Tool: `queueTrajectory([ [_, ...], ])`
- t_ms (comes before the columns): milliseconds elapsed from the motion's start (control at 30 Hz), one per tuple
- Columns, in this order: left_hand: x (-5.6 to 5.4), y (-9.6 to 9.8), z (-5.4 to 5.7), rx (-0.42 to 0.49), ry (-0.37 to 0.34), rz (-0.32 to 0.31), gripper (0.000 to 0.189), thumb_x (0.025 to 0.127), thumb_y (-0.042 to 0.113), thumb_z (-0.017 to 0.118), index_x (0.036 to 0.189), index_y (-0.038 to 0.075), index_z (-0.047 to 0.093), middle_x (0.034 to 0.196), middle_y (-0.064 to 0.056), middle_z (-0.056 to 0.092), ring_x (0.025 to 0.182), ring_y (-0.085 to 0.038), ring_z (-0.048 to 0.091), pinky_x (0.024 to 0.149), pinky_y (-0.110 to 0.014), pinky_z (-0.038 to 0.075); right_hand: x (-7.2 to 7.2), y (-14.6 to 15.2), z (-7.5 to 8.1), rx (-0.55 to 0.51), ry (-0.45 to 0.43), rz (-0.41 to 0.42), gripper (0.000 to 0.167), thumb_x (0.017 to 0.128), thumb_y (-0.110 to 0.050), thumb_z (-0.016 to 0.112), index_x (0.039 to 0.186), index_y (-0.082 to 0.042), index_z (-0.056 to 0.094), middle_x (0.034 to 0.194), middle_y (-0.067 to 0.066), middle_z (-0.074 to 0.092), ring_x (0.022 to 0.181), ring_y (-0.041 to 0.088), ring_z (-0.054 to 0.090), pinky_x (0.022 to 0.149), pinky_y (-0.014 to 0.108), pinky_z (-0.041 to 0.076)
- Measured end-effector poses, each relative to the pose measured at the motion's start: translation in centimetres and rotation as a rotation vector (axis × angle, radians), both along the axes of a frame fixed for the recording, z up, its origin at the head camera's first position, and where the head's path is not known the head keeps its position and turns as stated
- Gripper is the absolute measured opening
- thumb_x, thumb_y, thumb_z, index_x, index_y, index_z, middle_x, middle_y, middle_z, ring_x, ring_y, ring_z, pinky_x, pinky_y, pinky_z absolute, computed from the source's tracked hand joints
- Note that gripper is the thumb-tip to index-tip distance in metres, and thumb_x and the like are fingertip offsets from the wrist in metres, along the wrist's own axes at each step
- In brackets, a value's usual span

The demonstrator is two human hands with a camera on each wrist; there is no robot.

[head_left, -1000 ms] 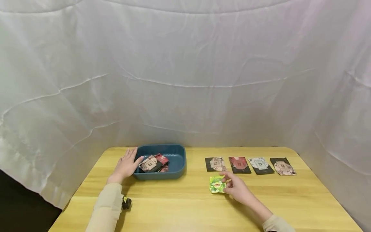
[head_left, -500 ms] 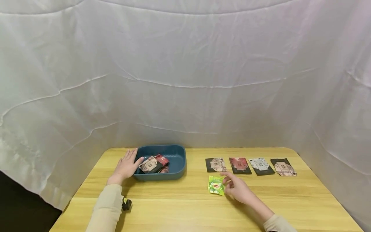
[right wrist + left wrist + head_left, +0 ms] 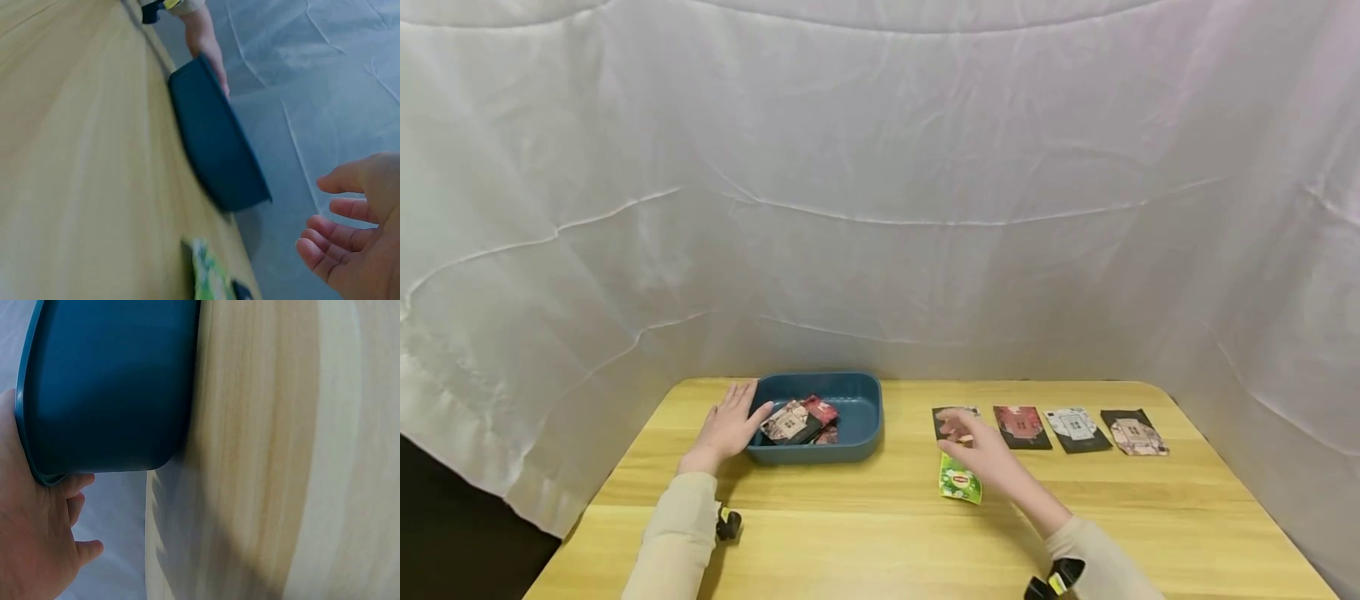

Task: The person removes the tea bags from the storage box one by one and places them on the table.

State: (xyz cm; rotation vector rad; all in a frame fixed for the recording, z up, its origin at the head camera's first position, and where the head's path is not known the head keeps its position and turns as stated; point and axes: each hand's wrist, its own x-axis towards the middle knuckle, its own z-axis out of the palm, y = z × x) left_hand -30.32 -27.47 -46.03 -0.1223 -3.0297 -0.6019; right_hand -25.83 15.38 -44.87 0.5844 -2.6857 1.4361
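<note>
Beige-sleeved, the left hand (image 3: pixel 725 432) rests straight-fingered along the side of 1 blue box (image 3: pixel 850 453), thumb over its rim, while the right hand (image 3: pixel 983 450) hovers, fingers parted and loosely bent, holding nothing. Just below it, 1 bright green packet (image 3: pixel 960 482) with a small red label lies on the counter (image 3: pixel 880 533), near 4 dark patterned packets (image 3: pixel 1022 428) in a row; at least 3 sachets (image 3: pixel 788 423) overlap inside the box.

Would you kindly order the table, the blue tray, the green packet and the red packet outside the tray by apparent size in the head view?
1. Table
2. Blue tray
3. Green packet and red packet: too alike to rank.
</note>
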Motion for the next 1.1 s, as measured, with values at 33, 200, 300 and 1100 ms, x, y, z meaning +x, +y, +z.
queueTrajectory([
  [33,0.0,0.0,0.0,0.001,0.0,0.0,0.075,0.103,0.054,0.031,0.158,0.007,0.01,0.161,-0.024,0.017,0.15,-0.045,0.005,0.113,-0.072,0.009,-0.2,-0.5,0.4,-0.017,-0.004,0.009,0.039,0.092,-0.014,0.066,0.13,-0.01,0.058,0.113,0.013,0.066,0.095,0.015,0.061,0.083,0.027,0.053],
  [200,-0.1,0.0,-0.1,-0.006,-0.003,-0.002,0.077,0.102,0.056,0.029,0.158,0.007,0.009,0.161,-0.024,0.016,0.15,-0.045,0.005,0.114,-0.071,0.009,-1.5,-3.3,1.8,-0.051,-0.005,0.042,0.039,0.094,-0.022,0.066,0.13,-0.013,0.058,0.112,0.008,0.067,0.097,0.015,0.062,0.084,0.03,0.052],
  [300,0.0,-0.1,-0.2,-0.005,-0.001,-0.001,0.078,0.102,0.058,0.027,0.158,0.007,0.009,0.161,-0.024,0.016,0.15,-0.044,0.005,0.114,-0.071,0.009,-2.4,-5.0,2.2,-0.096,-0.013,0.073,0.037,0.094,-0.018,0.065,0.129,-0.009,0.059,0.111,0.011,0.068,0.099,0.021,0.063,0.085,0.034,0.053],
  [1100,-0.4,-0.2,-0.2,-0.002,-0.001,-0.009,0.076,0.103,0.055,0.029,0.158,0.006,0.01,0.161,-0.025,0.016,0.15,-0.044,0.004,0.114,-0.071,0.009,-8.0,-16.7,2.3,-0.262,-0.439,0.261,0.042,0.096,-0.018,0.061,0.133,-0.001,0.052,0.126,0.018,0.06,0.122,0.041,0.056,0.106,0.052,0.044],
])
